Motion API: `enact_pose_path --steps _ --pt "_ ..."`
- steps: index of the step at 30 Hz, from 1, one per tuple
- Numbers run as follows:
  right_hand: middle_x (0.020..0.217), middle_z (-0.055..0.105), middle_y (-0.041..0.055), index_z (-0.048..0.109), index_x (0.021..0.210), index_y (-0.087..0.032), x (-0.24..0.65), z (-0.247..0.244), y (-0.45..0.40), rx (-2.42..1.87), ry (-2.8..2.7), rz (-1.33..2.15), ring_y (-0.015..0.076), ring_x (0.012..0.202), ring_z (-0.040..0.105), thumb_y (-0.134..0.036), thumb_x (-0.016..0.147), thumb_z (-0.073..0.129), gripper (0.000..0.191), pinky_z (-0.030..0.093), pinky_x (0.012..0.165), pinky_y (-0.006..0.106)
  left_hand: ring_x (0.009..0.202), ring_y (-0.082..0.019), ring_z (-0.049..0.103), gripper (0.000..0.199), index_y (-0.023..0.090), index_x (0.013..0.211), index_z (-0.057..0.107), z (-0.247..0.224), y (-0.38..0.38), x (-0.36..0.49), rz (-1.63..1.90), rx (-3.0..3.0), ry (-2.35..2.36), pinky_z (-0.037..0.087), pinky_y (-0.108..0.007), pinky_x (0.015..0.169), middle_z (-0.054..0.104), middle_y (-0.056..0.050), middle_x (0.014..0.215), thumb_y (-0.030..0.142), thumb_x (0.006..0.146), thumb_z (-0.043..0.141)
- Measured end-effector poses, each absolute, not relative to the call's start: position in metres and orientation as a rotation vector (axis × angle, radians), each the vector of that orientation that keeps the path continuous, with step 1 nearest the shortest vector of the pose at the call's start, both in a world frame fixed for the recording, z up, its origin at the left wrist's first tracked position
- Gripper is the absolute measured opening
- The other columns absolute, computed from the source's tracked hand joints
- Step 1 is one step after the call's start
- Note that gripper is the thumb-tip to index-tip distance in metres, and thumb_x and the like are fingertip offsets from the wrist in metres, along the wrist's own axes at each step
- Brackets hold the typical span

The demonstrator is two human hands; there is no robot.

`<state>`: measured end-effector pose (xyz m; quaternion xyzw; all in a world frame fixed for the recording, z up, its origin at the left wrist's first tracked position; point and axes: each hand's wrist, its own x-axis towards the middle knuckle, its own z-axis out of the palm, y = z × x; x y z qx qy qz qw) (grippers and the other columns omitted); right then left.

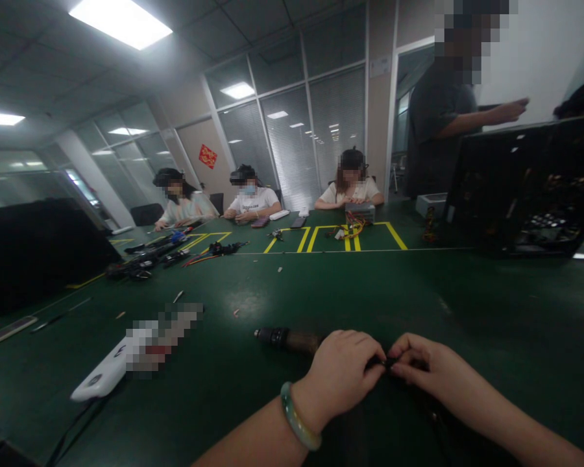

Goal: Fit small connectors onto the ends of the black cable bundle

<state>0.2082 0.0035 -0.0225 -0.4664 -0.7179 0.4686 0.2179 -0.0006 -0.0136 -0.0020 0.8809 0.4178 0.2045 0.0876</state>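
My left hand (345, 370), with a green bangle (299, 418) at its wrist, is closed in a pinch at the lower middle. Facing it from the right, my right hand (421, 366) is pinched too. Between their fingertips is a small dark piece (388, 364), too small and dim to name, and both hands seem to grip it. A dark power screwdriver or drill (292, 340) lies on the green table (214, 415), its tip pointing left and its rear end hidden behind my left hand.
A white device (104, 373) with a strap lies at the left. Bundled black cables (150, 256) are farther back. A grey box with wires (360, 213) and a black case (520, 188) stand across the table. Three people sit opposite; another person stands at right.
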Motion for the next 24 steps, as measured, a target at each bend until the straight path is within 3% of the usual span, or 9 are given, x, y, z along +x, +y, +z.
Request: enact_pose_path --steps 15,24 --pt "0.082 0.074 -0.0021 0.065 0.090 -0.025 0.205 -0.012 -0.003 -1.353 -2.071 1.158 0.0185 0.078 0.069 -0.025 0.080 0.061 0.010 0.049 0.067 0.024 0.094 -0.017 0.059 0.011 0.022 0.094 0.060 -0.001 -0.014 -0.001 0.597 2.622 1.254 0.042 -0.031 0.084 0.065 0.003 0.098 0.024 0.085 0.066" --pt "0.086 0.075 -0.0015 0.070 0.087 -0.028 0.207 -0.014 -0.002 -1.425 -2.137 1.033 0.0207 0.078 0.069 -0.040 0.083 0.059 0.016 0.050 0.066 0.024 0.095 -0.019 0.060 0.012 0.022 0.096 0.060 -0.002 -0.014 -0.002 0.597 2.645 1.239 0.042 -0.033 0.084 0.066 0.001 0.099 0.028 0.087 0.064"
